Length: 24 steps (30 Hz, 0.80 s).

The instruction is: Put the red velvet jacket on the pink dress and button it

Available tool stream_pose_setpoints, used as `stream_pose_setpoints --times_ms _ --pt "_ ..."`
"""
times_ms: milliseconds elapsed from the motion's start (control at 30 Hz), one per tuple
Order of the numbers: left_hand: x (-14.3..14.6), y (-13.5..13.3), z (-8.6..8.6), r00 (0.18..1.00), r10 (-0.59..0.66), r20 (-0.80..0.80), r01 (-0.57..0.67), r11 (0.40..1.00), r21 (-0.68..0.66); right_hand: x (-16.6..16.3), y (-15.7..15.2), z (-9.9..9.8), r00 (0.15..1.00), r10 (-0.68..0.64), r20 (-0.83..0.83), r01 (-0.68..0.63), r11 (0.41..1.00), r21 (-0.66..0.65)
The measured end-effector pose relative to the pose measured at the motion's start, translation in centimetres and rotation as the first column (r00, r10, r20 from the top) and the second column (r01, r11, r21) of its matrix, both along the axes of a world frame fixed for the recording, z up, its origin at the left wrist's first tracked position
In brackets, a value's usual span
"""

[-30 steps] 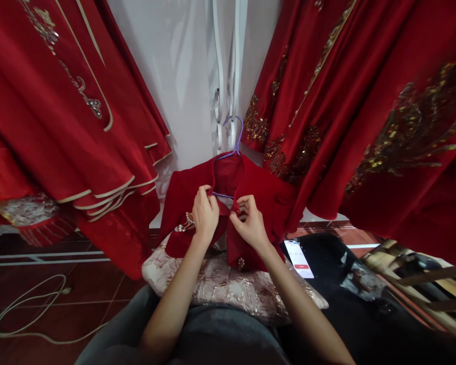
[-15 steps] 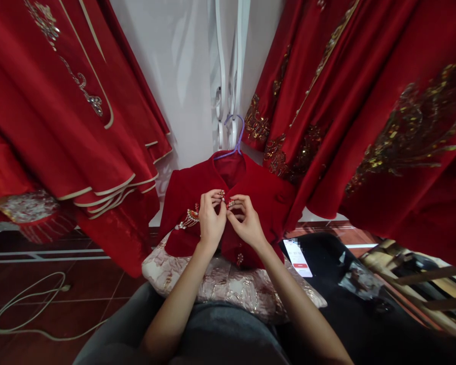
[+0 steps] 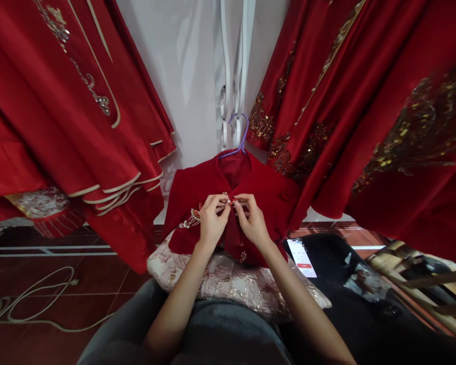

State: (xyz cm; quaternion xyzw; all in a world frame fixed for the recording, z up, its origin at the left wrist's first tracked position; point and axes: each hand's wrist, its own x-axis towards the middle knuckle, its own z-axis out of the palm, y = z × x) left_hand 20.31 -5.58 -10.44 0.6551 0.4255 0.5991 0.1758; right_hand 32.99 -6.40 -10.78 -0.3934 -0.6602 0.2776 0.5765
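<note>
A small red velvet jacket (image 3: 197, 190) on a purple hanger (image 3: 240, 137) lies in front of me, its hem on a pale brocade cushion (image 3: 228, 284). My left hand (image 3: 213, 220) and my right hand (image 3: 251, 220) meet at the jacket's front just below the collar. Both pinch the two front edges together around a small beaded button (image 3: 225, 195). A beaded tassel ornament (image 3: 192, 219) hangs on the jacket left of my left hand.
Long red embroidered gowns hang at the left (image 3: 72, 121) and the right (image 3: 365, 111), with a white panel (image 3: 197, 76) between them. A phone (image 3: 301, 257) with a lit screen lies on black cloth (image 3: 338, 263) at the right. A pale cable (image 3: 34, 299) loops on the dark red tiled floor.
The jacket's front, open a second ago, has been drawn together. My hands have moved up from the open flaps to the button under the collar.
</note>
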Motion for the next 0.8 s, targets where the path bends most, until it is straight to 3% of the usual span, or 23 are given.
stream_pose_setpoints --times_ms 367,800 --pt "-0.37 0.01 -0.43 0.977 -0.156 0.147 0.165 0.985 -0.054 0.31 0.27 -0.2 1.0 -0.009 0.006 0.009 1.0 0.01" --pt "-0.44 0.17 -0.19 0.98 -0.132 0.149 0.14 0.989 -0.051 0.28 0.13 -0.01 0.998 -0.051 -0.022 0.051 0.999 -0.002"
